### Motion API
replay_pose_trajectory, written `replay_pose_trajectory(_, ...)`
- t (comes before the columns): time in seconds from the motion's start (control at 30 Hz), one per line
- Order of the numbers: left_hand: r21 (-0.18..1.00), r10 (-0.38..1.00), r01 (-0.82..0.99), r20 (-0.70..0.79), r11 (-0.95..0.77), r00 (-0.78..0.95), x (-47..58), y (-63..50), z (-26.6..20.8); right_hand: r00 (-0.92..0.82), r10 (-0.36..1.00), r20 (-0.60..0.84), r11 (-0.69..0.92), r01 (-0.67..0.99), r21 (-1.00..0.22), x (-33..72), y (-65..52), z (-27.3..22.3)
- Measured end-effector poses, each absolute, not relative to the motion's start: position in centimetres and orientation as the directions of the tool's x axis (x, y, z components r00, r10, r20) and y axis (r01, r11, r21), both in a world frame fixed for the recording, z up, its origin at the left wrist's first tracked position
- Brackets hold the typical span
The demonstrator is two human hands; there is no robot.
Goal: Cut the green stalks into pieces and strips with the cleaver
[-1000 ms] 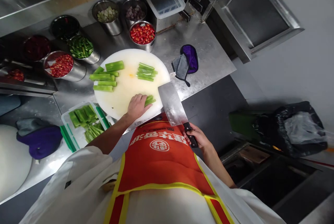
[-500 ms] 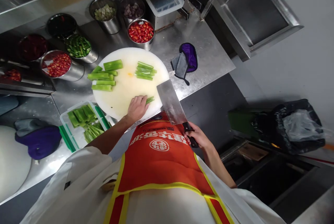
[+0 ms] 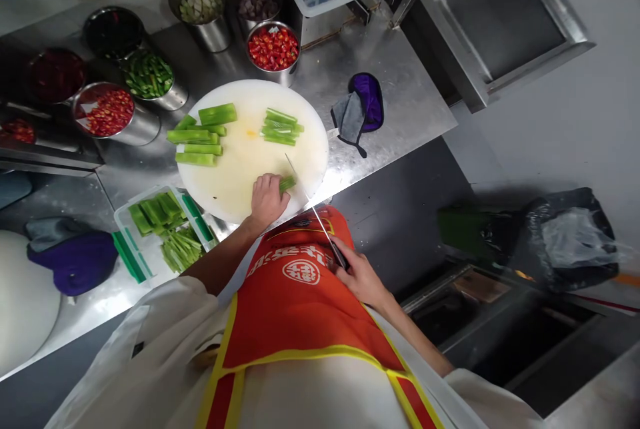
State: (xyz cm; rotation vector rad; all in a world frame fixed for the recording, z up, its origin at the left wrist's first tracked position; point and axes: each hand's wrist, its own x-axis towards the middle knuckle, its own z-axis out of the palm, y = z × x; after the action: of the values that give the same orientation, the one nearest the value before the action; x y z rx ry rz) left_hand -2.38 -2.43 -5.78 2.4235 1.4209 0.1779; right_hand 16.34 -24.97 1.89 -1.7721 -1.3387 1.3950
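My left hand (image 3: pixel 268 201) is closed over a short bundle of green celery (image 3: pixel 287 184) and presses it on the round white cutting board (image 3: pixel 235 182). With my right hand (image 3: pixel 361 277) I grip the black handle of a cleaver (image 3: pixel 321 221). Its blade stands nearly edge-on to me, with the tip over the board just right of the held celery; I cannot tell whether it touches. Cut celery strips (image 3: pixel 281 128) lie together at the board's right. Thicker celery pieces (image 3: pixel 198 137) rest at its left edge.
Steel pots of cut chillies (image 3: pixel 273 49), green peppers (image 3: pixel 149 76) and other diced food stand behind the board. At left is a clear container (image 3: pixel 156 232) with celery. Purple-grey cloths (image 3: pixel 367 102) lie right, near the counter edge. A black-lined bin (image 3: pixel 570 236) stands beyond.
My right hand has turned the cleaver from flat-facing to edge-on and brought its tip left over the board. My left hand stays on the celery, its fingers more curled.
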Motion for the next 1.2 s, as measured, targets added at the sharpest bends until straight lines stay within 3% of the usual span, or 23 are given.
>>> replay_pose_trajectory(0.17, 0.371, 0.870, 0.826, -0.086, -0.424, 0.486, -2.7, -2.2, -5.4, -0.035, 0.911, -0.412, -0.376, 0.345, -0.860, 15.7, -24.6, 2.0)
replay_pose_trajectory(0.37, 0.434, 0.771, 0.744, -0.155, -0.509, 0.618, -4.3, 1.0, -4.4, 0.125, 0.883, -0.452, -0.469, 0.273, -0.840, 15.9, -24.5, 2.0)
replay_pose_trajectory(0.63, 0.329, 0.617, 0.605, -0.079, -0.725, 0.783, -1.3, 10.4, -4.0, 0.226, 0.850, -0.476, -0.519, 0.207, -0.829, 16.2, -24.7, 1.3)
replay_pose_trajectory(0.8, 0.272, 0.650, 0.628, -0.010, -0.729, 0.760, -0.5, 11.0, -4.8, 0.239, 0.852, -0.465, -0.510, 0.184, -0.840, 15.8, -24.4, 1.2)
replay_pose_trajectory(1.2, 0.225, 0.645, 0.653, -0.118, -0.723, 0.755, 1.3, 11.2, -6.3, 0.222, 0.853, -0.473, -0.518, 0.234, -0.823, 16.8, -23.5, 1.5)
